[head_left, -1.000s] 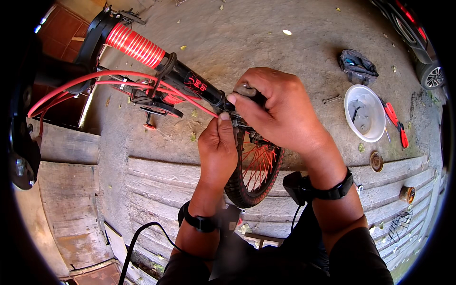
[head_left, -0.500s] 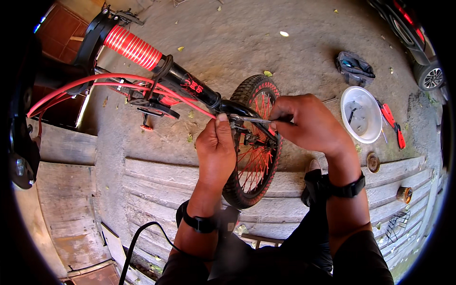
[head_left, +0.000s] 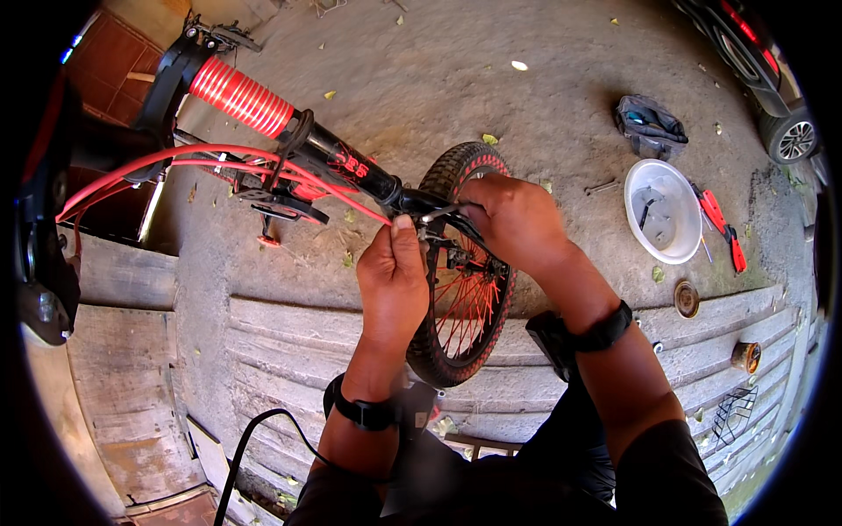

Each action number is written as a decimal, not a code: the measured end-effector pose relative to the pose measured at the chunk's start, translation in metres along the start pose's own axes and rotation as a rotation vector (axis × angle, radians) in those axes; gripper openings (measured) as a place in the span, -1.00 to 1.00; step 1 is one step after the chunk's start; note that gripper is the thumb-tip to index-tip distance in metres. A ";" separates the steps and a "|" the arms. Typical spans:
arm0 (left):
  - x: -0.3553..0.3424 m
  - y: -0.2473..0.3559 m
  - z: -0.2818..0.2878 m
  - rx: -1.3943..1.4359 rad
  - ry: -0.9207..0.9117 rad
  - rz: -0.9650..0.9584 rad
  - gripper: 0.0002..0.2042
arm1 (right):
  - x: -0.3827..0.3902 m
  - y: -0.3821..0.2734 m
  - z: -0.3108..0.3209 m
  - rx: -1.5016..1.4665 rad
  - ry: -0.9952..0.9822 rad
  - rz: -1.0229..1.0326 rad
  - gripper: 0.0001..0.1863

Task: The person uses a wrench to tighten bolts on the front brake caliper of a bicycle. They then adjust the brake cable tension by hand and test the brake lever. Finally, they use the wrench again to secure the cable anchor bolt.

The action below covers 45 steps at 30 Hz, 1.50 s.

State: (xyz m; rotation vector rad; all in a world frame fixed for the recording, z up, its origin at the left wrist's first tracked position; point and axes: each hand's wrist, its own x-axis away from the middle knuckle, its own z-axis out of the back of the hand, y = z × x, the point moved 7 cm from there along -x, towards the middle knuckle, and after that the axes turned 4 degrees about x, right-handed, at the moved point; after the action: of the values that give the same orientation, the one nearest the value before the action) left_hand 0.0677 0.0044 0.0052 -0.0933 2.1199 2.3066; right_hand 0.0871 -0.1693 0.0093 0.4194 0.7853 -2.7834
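Your left hand (head_left: pixel 392 276) is pinched tight, thumb tip pressed down over the curled fingers, and it has hold of the lower end of a red cable (head_left: pixel 329 188). The small parts under the thumb are mostly hidden. Your right hand (head_left: pixel 522 221) has its fingers curled closed around a thin metal tool (head_left: pixel 441 212); the free end points toward your left thumb, and the part inside your fist can't be seen. Your 2 hands are near each other but apart.

The bike (head_left: pixel 358 167) is right in front of you, its black front tube slanting down from upper left to your hands. Your right hand is over the fork, and the front wheel (head_left: pixel 419 351), with red spokes, is below and between your hands. Higher up the tube is a red, silver-striped sleeve (head_left: pixel 241 96).

On the ground to your right, a white basin (head_left: pixel 673 254) holds a few small dark pieces. Just beside it lie red-and-black cutters (head_left: pixel 724 230), and a grey bag (head_left: pixel 651 125) sits beyond it. Nearer you are 2 small round cans, the first (head_left: pixel 687 299) below the basin, the second (head_left: pixel 746 357) near a black wire rack (head_left: pixel 733 416).
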 end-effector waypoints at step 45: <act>-0.002 -0.008 0.004 -0.014 -0.093 -0.063 -0.71 | -0.024 -0.078 0.069 -0.430 0.270 0.315 -0.85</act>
State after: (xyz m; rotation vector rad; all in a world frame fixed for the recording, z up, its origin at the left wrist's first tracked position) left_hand 0.0698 0.0089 -0.0020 -0.0511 2.0272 2.2447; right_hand 0.0733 -0.1386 0.1109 0.7659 1.2226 -2.2158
